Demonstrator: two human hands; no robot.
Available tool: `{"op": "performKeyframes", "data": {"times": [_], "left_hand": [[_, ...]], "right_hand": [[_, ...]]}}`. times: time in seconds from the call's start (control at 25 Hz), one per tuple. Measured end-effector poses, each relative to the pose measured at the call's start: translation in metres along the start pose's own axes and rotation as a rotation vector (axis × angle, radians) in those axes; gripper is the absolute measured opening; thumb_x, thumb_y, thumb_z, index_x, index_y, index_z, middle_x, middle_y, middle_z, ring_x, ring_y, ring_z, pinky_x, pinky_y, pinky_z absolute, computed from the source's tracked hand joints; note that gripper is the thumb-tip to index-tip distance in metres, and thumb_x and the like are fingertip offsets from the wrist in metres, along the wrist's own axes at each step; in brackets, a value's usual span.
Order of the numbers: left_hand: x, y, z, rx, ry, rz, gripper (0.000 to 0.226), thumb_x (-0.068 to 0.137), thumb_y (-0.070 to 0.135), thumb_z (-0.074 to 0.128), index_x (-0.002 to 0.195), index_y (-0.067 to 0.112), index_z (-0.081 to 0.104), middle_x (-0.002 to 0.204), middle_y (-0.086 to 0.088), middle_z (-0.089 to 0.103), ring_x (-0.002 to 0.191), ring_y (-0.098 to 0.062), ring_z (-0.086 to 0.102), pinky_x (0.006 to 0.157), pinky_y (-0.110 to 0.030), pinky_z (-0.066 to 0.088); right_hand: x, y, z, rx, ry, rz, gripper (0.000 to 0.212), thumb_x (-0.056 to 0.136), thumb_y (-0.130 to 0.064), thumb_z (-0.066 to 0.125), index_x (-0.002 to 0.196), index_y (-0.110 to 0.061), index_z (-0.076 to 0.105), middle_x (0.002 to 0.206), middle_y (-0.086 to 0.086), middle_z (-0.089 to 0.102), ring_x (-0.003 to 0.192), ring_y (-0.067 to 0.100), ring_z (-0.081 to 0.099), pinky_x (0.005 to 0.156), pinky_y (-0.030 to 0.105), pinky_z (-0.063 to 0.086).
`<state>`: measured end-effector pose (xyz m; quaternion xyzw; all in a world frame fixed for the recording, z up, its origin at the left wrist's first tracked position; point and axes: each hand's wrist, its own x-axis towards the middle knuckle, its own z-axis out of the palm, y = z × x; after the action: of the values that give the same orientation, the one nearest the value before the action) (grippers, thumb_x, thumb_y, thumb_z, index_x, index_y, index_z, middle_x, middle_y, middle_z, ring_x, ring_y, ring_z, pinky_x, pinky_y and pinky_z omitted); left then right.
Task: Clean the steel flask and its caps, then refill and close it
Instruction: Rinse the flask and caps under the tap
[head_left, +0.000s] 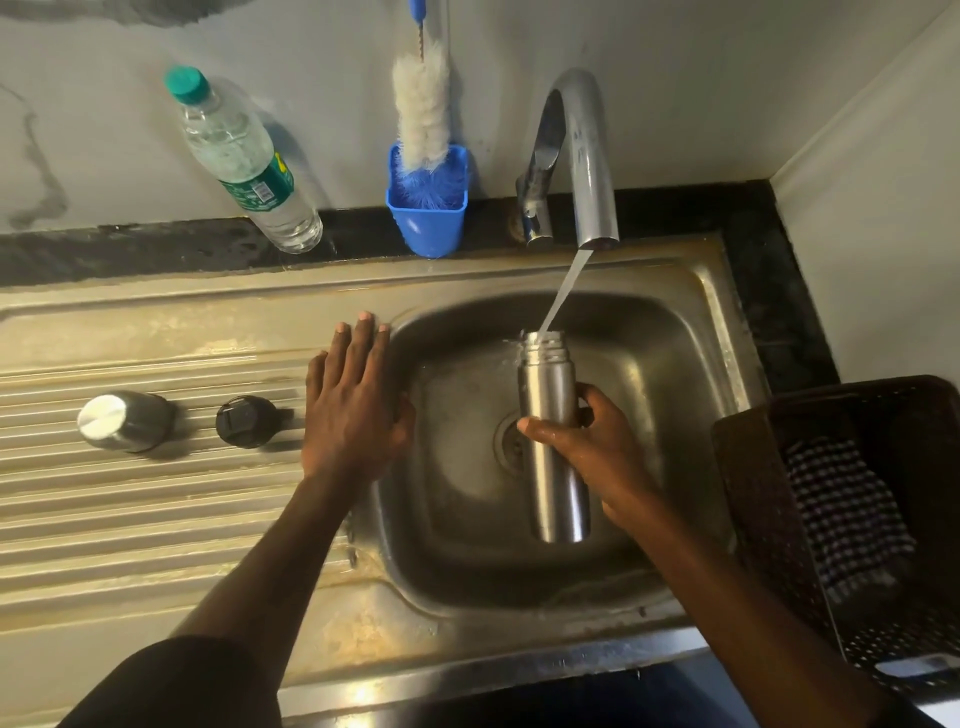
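Note:
My right hand (592, 447) grips the steel flask (553, 467) around its middle, upright over the sink basin (691, 395). The flask's mouth is uncapped, and a stream of water from the tap (587, 156) runs into it and spills at the rim. My left hand (353, 405) rests flat with fingers spread on the sink's left rim, holding nothing. On the ribbed drainboard (130, 514) to the left stand the steel outer cap (124, 421) and the black inner cap (247, 421).
A clear plastic water bottle (244, 161) with a green lid leans against the back wall. A blue holder (428, 218) holds a bottle brush (422, 104). A dark perforated basket (758, 519) containing a checked cloth (841, 514) sits at the right.

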<state>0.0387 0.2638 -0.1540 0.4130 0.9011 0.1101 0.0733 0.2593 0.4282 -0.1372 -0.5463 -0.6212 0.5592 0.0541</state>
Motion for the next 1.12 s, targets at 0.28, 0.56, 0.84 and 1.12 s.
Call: {"op": "performKeyframes", "data": {"times": [0.28, 0.56, 0.84, 1.12], "left_hand": [[0.0, -0.001, 0.002, 0.001, 0.0, 0.005, 0.095, 0.095, 0.039, 0.072, 0.169, 0.02, 0.015, 0.177, -0.005, 0.006, 0.163, -0.029, 0.002, 0.131, -0.056, 0.013], [0.0, -0.001, 0.0, -0.002, -0.017, 0.006, 0.092, 0.096, 0.041, 0.068, 0.169, 0.019, 0.016, 0.177, -0.004, 0.005, 0.163, -0.028, 0.001, 0.131, -0.056, 0.011], [0.001, -0.003, 0.002, 0.003, -0.007, 0.012, 0.092, 0.096, 0.042, 0.066, 0.169, 0.019, 0.015, 0.177, -0.004, 0.005, 0.164, -0.028, 0.001, 0.131, -0.055, 0.01], [0.0, -0.003, 0.001, 0.009, -0.012, 0.011, 0.091, 0.095, 0.041, 0.064, 0.168, 0.02, 0.016, 0.177, -0.003, 0.006, 0.164, -0.028, 0.002, 0.131, -0.054, 0.012]], "right_hand": [[0.025, -0.03, 0.017, -0.057, 0.11, -0.154, 0.077, 0.061, -0.023, 0.098, 0.126, -0.03, 0.056, 0.101, -0.016, 0.071, 0.095, 0.01, 0.071, 0.086, 0.029, 0.057], [0.041, -0.027, 0.02, -0.054, 0.118, -0.253, 0.077, 0.059, -0.021, 0.098, 0.128, -0.029, 0.064, 0.101, -0.017, 0.074, 0.096, 0.002, 0.071, 0.088, 0.027, 0.058], [0.043, -0.02, 0.014, -0.003, 0.069, -0.235, 0.073, 0.062, -0.01, 0.098, 0.126, -0.016, 0.065, 0.101, -0.011, 0.074, 0.087, -0.011, 0.068, 0.08, 0.012, 0.055], [0.047, -0.022, 0.011, 0.104, -0.015, -0.259, 0.08, 0.058, -0.009, 0.099, 0.129, -0.017, 0.064, 0.109, -0.004, 0.077, 0.101, 0.011, 0.073, 0.086, 0.025, 0.058]]}}
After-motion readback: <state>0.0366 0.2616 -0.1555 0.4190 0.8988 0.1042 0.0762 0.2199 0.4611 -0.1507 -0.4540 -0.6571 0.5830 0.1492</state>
